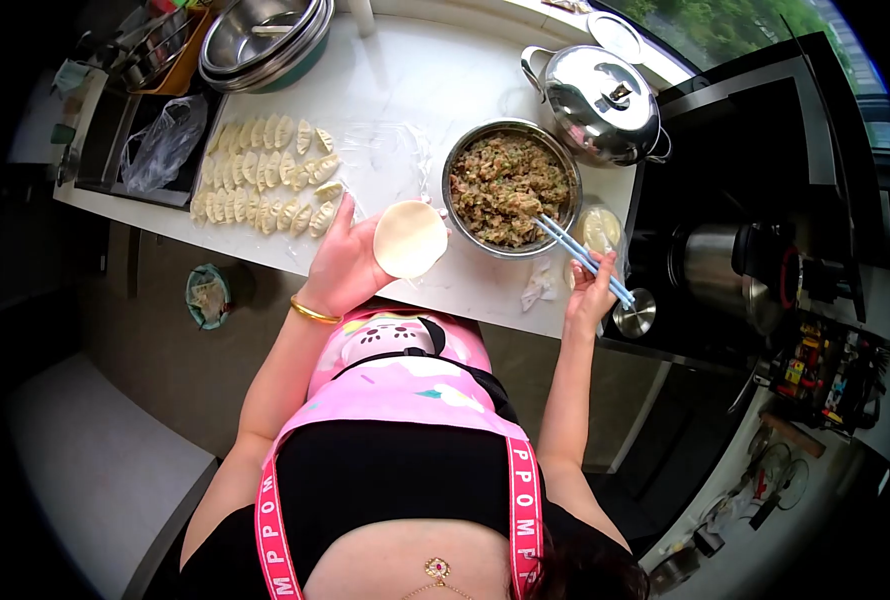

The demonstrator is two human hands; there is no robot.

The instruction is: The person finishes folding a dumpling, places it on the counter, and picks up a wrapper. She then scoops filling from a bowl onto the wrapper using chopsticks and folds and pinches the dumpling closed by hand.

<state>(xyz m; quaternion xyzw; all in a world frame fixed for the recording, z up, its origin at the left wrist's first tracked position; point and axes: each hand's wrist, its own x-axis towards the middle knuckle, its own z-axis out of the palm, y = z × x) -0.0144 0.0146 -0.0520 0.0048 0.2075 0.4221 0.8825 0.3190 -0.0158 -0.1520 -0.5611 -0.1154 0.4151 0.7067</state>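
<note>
On my left hand (347,262), palm up with the thumb raised, lies a round flat dough wrapper (410,240). My right hand (592,292) is closed around a pair of blue chopsticks (587,262). Their tips reach into the filling (505,185) at the right side of a metal bowl (452,215). Rows of folded dumplings (265,170) lie on the white counter (365,90) left of the bowl. Beside the bowl's lower right, near my right hand, are more pale wrappers (600,228) under clear plastic.
A lidded steel pot (602,100) stands behind the bowl, and stacked metal basins (265,40) are at the back left. A plastic bag (168,145) lies by the sink. Right of the counter are a dark stove (735,170) and another pot (710,260).
</note>
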